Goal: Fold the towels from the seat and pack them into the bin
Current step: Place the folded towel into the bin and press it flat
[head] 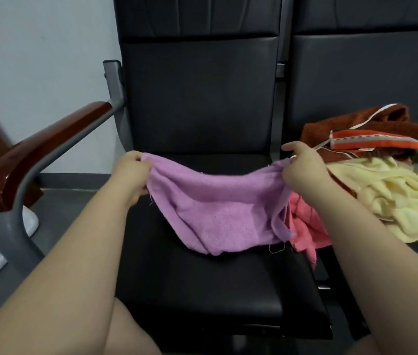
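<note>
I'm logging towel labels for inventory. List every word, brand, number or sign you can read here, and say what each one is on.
No text here can be read.
The small white tag on the orange-striped towel: too small and blurred to read.
The row of pale marks along that towel's band: blurred, cannot tell if they are letters.
No text shows on the purple towel, yellow towel, pink towel or black seat.

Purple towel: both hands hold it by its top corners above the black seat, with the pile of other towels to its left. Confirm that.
The side is wrong: the head view shows the pile of other towels to the right of the purple towel. The rest holds: left hand and right hand grip its top corners above the black seat.
</note>
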Action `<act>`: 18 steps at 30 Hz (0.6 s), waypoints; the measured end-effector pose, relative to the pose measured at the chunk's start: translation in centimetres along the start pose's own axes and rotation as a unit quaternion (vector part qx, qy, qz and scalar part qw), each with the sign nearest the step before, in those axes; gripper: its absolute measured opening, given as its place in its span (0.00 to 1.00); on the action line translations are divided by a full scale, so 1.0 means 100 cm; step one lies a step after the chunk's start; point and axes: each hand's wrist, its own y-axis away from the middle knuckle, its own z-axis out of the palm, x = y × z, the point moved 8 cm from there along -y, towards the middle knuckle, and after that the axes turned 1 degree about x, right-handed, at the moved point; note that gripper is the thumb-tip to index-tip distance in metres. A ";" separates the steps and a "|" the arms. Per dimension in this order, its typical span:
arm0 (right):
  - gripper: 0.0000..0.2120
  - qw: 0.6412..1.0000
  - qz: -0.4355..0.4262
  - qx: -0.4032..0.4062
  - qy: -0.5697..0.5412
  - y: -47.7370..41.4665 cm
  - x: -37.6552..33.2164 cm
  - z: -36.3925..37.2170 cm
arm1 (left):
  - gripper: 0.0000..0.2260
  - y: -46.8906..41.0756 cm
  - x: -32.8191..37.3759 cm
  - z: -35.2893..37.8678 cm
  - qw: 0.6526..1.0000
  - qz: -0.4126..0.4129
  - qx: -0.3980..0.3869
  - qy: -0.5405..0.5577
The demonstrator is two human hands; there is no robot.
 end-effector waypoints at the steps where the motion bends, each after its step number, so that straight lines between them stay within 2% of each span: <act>1: 0.26 1.000 0.004 0.008 0.006 0.001 0.002 0.003 | 0.07 0.001 0.001 -0.001 0.997 0.029 0.011 -0.075; 3: 0.25 0.999 0.029 0.019 -0.005 0.004 0.005 0.004 | 0.08 0.002 -0.005 0.001 0.991 0.023 -0.002 -0.134; 5: 0.25 0.999 0.044 0.028 -0.001 0.004 0.006 0.001 | 0.07 0.003 -0.012 0.002 0.989 -0.030 -0.022 -0.141; 7: 0.26 0.998 0.043 0.025 0.040 0.005 0.004 -0.003 | 0.07 0.005 -0.016 0.000 0.990 -0.062 -0.024 -0.127; 9: 0.27 0.996 0.078 -0.002 0.044 0.007 0.009 -0.003 | 0.07 0.009 -0.014 0.001 0.995 -0.071 -0.020 -0.064; 12: 0.23 0.982 0.148 -0.062 -0.097 0.015 0.015 0.008 | 0.07 0.013 -0.012 0.000 0.995 -0.079 -0.026 0.054; 14: 0.22 0.964 0.142 -0.079 -0.212 0.018 0.008 0.009 | 0.07 0.013 -0.010 -0.003 0.989 -0.083 -0.031 0.120; 16: 0.19 0.930 0.126 -0.080 -0.336 0.019 -0.001 0.002 | 0.08 0.013 -0.005 -0.005 0.977 -0.082 -0.045 0.191; 18: 0.22 0.900 0.107 -0.099 -0.411 0.021 -0.010 -0.008 | 0.10 0.014 0.006 -0.010 0.958 -0.055 -0.058 0.274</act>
